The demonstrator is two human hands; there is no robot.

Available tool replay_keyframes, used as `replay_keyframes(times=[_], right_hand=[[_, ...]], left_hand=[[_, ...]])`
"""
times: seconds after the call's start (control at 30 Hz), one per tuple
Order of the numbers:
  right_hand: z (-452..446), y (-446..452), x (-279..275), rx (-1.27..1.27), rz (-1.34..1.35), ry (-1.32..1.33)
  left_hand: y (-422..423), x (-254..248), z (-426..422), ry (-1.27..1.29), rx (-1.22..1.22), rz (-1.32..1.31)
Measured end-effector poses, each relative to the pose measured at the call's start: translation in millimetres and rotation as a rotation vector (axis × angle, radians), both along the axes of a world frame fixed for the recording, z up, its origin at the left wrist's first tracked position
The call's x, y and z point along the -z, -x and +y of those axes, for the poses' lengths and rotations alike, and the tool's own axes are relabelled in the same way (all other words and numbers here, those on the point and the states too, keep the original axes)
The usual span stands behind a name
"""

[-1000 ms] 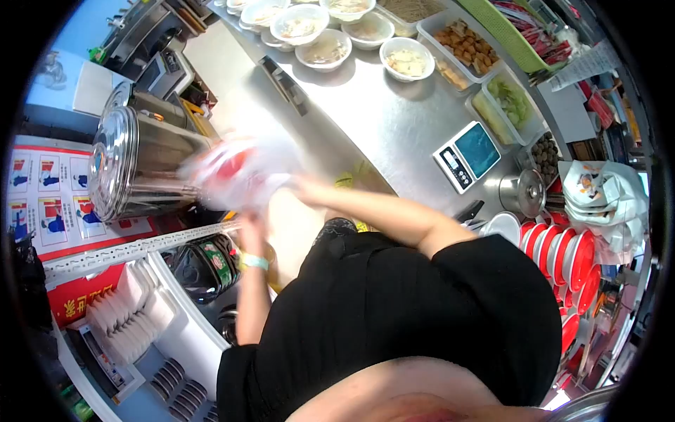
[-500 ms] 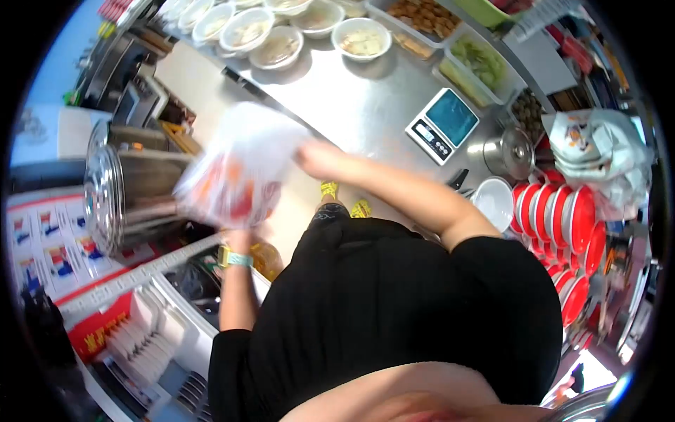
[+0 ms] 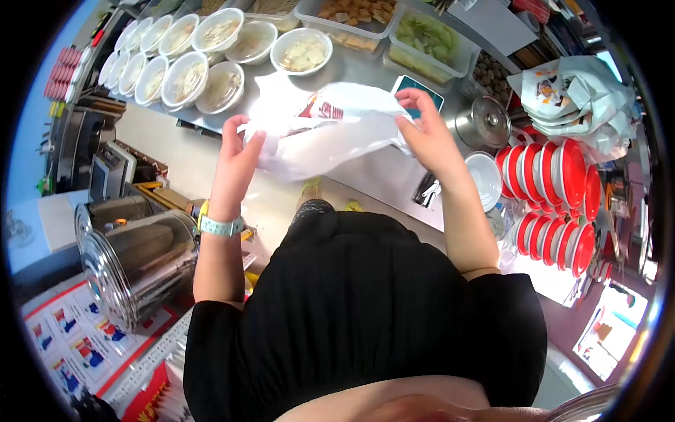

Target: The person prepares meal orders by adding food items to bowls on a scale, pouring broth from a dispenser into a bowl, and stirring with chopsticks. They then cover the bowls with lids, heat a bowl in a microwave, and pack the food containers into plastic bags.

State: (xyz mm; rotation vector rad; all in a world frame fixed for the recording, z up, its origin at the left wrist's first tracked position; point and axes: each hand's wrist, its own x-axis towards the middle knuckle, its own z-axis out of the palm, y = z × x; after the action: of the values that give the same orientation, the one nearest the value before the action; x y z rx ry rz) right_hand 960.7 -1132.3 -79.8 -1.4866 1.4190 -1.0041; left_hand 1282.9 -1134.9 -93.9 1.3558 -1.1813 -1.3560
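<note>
A white plastic bag (image 3: pixel 330 137) with red and orange print is stretched sideways between my two hands, above the near edge of the steel counter. My left hand (image 3: pixel 239 155), with a pale green watch band (image 3: pixel 221 226) on its wrist, pinches the bag's left end between thumb and fingers. At the other end, my right hand (image 3: pixel 425 133) grips the bag, its fingers curled over the edge. Behind the right hand a kitchen scale (image 3: pixel 415 88) is partly hidden. Whatever may be inside the bag cannot be made out.
Many filled white bowls (image 3: pixel 186 79) line the counter's back left. Tubs of tofu-like cubes (image 3: pixel 355 21) and green leaves (image 3: pixel 429 39) stand behind. To the right are a lidded pot (image 3: pixel 485 119), hanging bags (image 3: pixel 562 98) and stacked red-rimmed bowls (image 3: pixel 573 172). Large steel pots (image 3: pixel 140 260) stand left.
My body has turned toward the counter. The bag has come from the left to the front and is now spread wide, with both hands raised at its ends.
</note>
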Motion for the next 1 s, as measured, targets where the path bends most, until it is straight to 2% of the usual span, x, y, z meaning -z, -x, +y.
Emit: replay_keyframes(times=[0.03, 0.1, 0.17, 0.23, 0.3, 0.37, 0.4, 0.43, 0.47, 0.5, 0.53, 0.57, 0.6, 0.7, 0.73, 0.77, 0.83, 0.9, 0.93, 0.97, 1.0], right_hand=[[-4.1, 0.4, -5.7, 0.029, 0.040, 0.017], [-11.5, -8.9, -14.4, 0.216, 0.792, 0.515], [-21.5, -32.0, -19.7, 0.252, 0.775, 0.541], [-31.0, -61.8, -6.9, -0.045, 0.516, 0.574], [-54.3, -91.5, 23.9, -0.241, 0.493, 0.384], [-88.4, -101.6, 78.1, -0.427, 0.789, -0.024], [-97.3, -105.8, 102.4, -0.487, 0.831, -0.133], [-111.9, -102.5, 120.8, -0.529, 0.881, -0.240], [-114.8, -98.6, 132.8, -0.463, 0.814, -0.364], [-106.2, -95.4, 138.4, -0.392, 0.732, -0.488], [-94.5, -88.1, 136.4, -0.494, 0.815, -0.419], [-87.0, -84.0, 133.6, -0.526, 0.856, -0.398], [-79.1, -79.9, 131.0, -0.557, 0.896, -0.375], [-80.8, -88.9, 124.7, -0.595, 0.804, -0.494], [-87.6, -98.6, 117.8, -0.539, 0.776, -0.631], [-92.8, -105.0, 113.1, -0.482, 0.745, -0.765], [-90.1, -113.6, 115.9, -0.376, 0.732, -0.793], [-92.5, -114.9, 125.7, -0.220, 0.653, -0.725], [-93.3, -117.8, 124.0, -0.391, 0.796, -0.666], [-93.7, -118.3, 140.3, -0.385, 0.795, -0.667], [-94.5, -116.2, 156.1, -0.394, 0.792, -0.662]], left_hand=[[0.4, -2.6, -16.4, -0.048, 0.038, -0.032], [-5.9, 24.9, -52.2, -0.083, 0.098, -0.109], [-6.9, 50.7, -80.6, 0.002, 0.111, -0.085], [-7.2, 61.0, -104.5, -0.046, 0.208, -0.056], [-10.3, 52.4, -122.9, -0.060, 0.439, -0.085], [-18.9, 58.3, -137.2, -0.021, 0.573, -0.174], [-23.3, 53.1, -138.5, -0.034, 0.619, -0.135], [-29.3, 64.5, -143.3, -0.020, 0.630, -0.117], [-36.0, 72.8, -146.9, -0.094, 0.616, -0.022], [-44.8, 89.9, -155.4, 0.168, 0.647, -0.207], [-45.6, 74.5, -156.5, 0.098, 0.626, -0.327], [-51.5, 89.9, -164.9, 0.271, 0.633, -0.324], [-47.0, 67.0, -167.1, 0.389, 0.662, -0.429], [-35.3, 57.0, -173.0, 0.745, 0.657, -1.123], [-27.7, 55.2, -171.1, 0.807, 0.559, -1.195], [-17.1, 45.3, -172.3, 0.899, 0.517, -1.184], [7.0, -0.6, -154.7, 1.028, 0.600, -1.144], [10.4, -0.6, -154.9, 1.064, 1.119, -0.762], [18.2, -12.8, -148.1, 1.052, 1.154, -0.687], [21.6, 3.5, -153.1, 1.056, 1.158, -0.684], [27.4, 38.0, -159.9, 1.047, 1.236, -0.919]])
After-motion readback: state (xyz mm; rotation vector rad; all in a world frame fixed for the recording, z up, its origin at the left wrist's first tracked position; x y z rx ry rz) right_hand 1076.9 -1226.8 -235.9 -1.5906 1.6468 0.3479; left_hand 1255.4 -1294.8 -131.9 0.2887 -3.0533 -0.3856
